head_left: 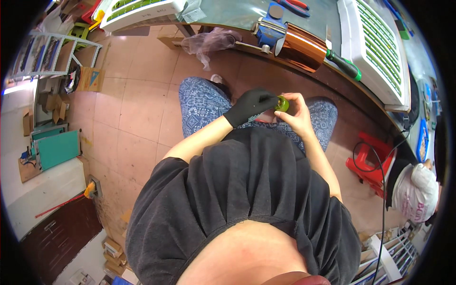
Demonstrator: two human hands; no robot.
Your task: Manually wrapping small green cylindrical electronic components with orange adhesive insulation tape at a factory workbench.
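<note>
Over my lap, my right hand (297,114) is bare and pinches a small, glossy green ring-shaped piece (282,103) between thumb and fingers. My left hand (251,105), in a black glove, meets the piece from its left side. Its gloved fingers are closed at the piece's edge, and whatever they may hold is hidden. Both hands are in front of my knees, short of the workbench.
On the workbench (228,12) ahead, a blue vise (271,31) stands by a shiny copper-brown cylinder (304,47), with a green-and-black handled tool (344,65) beside it. White trays (375,52) of green strips flank them. A red stool (365,164) stands at right.
</note>
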